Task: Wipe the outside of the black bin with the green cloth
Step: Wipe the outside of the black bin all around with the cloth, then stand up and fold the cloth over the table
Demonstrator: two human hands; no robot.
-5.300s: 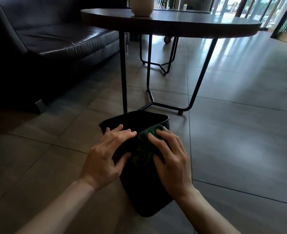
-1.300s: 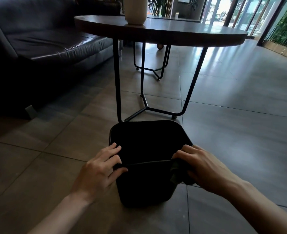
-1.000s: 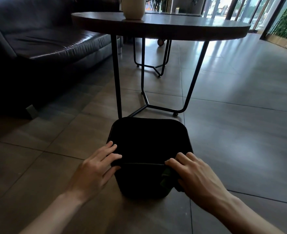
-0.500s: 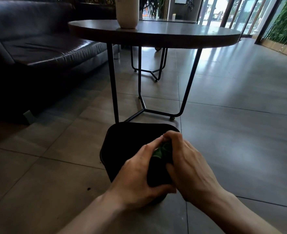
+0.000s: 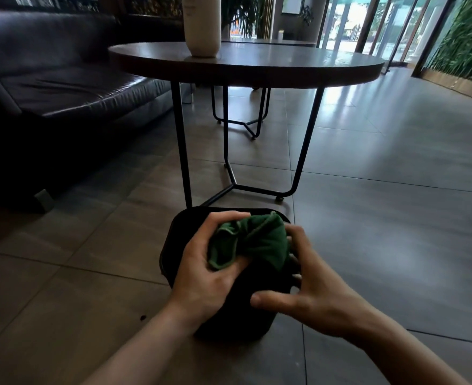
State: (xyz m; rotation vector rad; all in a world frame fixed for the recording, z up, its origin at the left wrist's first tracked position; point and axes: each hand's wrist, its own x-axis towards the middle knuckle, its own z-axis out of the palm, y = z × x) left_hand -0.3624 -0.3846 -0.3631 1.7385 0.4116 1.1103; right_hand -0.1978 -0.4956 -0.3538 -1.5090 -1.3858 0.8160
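Note:
The black bin stands on the tiled floor just in front of me, mostly hidden behind my hands. My left hand grips the bunched green cloth above the bin, fingers curled over its top and thumb under it. My right hand is at the cloth's right side, fingertips curled against it and thumb stretched out to the left below. Whether the cloth touches the bin is hidden.
A round dark table on thin black metal legs stands right behind the bin, with a pale vase on top. A dark leather sofa fills the left. Tiled floor spreads to the right toward glass doors.
Both hands left the bin's rim and came together on the cloth. The cloth has risen from the bin's near right side and now sits bunched between my hands, more of it showing.

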